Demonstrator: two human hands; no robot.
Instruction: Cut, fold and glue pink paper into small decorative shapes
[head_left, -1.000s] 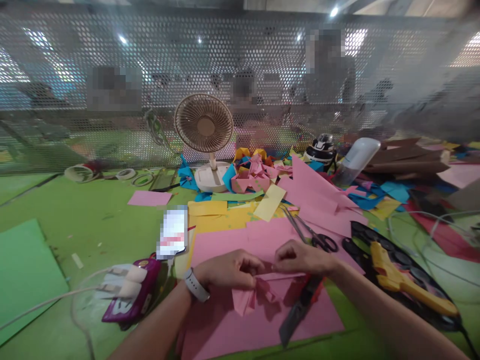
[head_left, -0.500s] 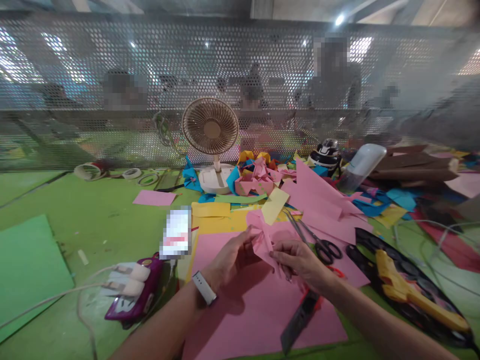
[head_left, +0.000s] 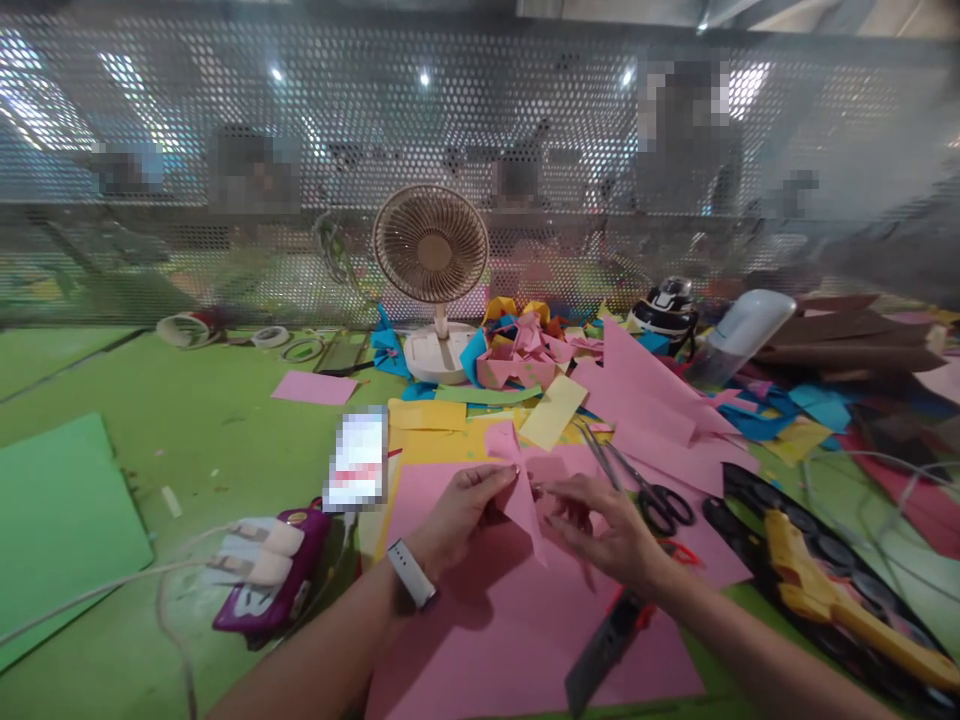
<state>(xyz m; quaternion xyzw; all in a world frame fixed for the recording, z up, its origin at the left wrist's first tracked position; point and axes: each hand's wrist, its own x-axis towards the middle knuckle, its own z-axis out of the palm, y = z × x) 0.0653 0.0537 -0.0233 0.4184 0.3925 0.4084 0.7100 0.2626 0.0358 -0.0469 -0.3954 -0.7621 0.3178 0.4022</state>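
Note:
Above a large pink sheet (head_left: 487, 630) on the green table, both my hands meet at a folded pink paper piece (head_left: 517, 480). My left hand (head_left: 461, 515), with a white watch at the wrist, pinches the piece's left side. My right hand (head_left: 607, 530) touches its right edge, fingers partly spread and pinching at the tips. The piece stands upright with a point at the top. A utility knife (head_left: 607, 645) lies under my right forearm.
Scissors (head_left: 645, 490) lie right of my hands; a yellow glue gun (head_left: 825, 590) rests on a black tray. A small fan (head_left: 431, 270), piles of coloured paper scraps (head_left: 525, 350), a phone (head_left: 358, 460), a purple charger case (head_left: 270, 570), tape rolls (head_left: 180, 328) and a green sheet (head_left: 52, 520) surround them. People sit behind the mesh screen.
The pink piece was lifted off the sheet and turned upright between my hands. My right hand's fingers have spread a little.

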